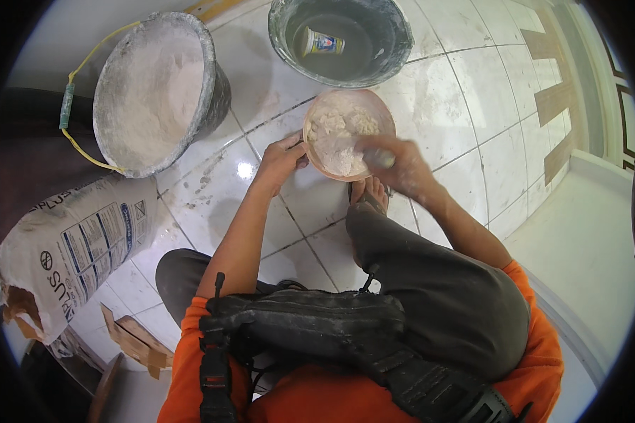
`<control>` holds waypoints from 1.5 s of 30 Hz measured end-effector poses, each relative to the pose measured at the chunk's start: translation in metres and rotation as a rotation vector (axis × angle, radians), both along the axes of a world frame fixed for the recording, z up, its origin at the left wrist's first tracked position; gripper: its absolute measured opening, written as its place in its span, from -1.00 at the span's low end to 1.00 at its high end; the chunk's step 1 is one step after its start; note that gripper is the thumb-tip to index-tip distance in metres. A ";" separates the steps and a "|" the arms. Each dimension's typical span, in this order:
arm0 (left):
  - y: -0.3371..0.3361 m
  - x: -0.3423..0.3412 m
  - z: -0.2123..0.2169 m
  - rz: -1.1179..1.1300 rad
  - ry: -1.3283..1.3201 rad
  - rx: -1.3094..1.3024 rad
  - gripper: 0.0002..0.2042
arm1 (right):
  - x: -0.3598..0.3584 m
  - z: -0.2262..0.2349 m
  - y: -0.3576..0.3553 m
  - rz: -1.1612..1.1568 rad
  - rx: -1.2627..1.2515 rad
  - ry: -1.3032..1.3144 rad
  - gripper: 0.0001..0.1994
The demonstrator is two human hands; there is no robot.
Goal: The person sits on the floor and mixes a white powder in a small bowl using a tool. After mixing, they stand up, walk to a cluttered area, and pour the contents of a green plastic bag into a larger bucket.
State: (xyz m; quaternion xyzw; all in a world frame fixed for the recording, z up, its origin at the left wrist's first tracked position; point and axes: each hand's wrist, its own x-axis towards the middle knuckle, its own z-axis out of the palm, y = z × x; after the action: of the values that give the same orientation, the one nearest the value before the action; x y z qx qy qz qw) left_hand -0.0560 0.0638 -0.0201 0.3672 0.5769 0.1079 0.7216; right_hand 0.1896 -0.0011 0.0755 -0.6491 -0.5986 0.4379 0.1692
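A round pinkish bowl (315, 156) holds off-white powder and lumpy, damp-looking paste (342, 125). My left hand (281, 163) is closed on the bowl's left edge, with the fingers curled at its side. Over the bowl's right side, my right hand (402, 168) is closed around a tool with a greyish rounded handle (379, 158). Motion smears this hand, and the tool's working end cannot be made out against the powder. My bare foot (369, 192) is just below the bowl.
A large bucket of pale powder (215, 92) with a yellow wire handle stands at left. Beyond the bowl, a dark tub (282, 53) holds murky water and a plastic cup (323, 44). A torn paper sack (99, 240) and cardboard (137, 345) lie at left on the tiled floor (458, 106).
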 end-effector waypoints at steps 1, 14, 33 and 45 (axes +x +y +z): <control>-0.001 0.001 -0.003 -0.010 0.006 0.029 -0.52 | 0.006 -0.003 0.006 -0.066 0.063 0.035 -0.75; -0.004 0.007 0.006 0.082 0.037 0.094 -0.56 | -0.006 -0.023 0.001 0.343 0.290 -0.106 -0.71; -0.016 0.020 -0.009 0.014 0.216 0.131 -0.58 | 0.011 -0.010 0.030 -0.456 0.099 0.024 -0.84; -0.043 0.052 -0.010 0.116 0.115 -0.053 -0.69 | -0.013 -0.057 -0.035 0.124 0.436 -0.160 -0.71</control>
State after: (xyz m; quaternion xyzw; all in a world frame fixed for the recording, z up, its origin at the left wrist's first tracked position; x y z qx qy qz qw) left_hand -0.0041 0.0207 -0.0297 0.3196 0.6405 0.1131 0.6891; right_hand 0.1766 -0.0366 0.0189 -0.5918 -0.7292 0.2551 0.2304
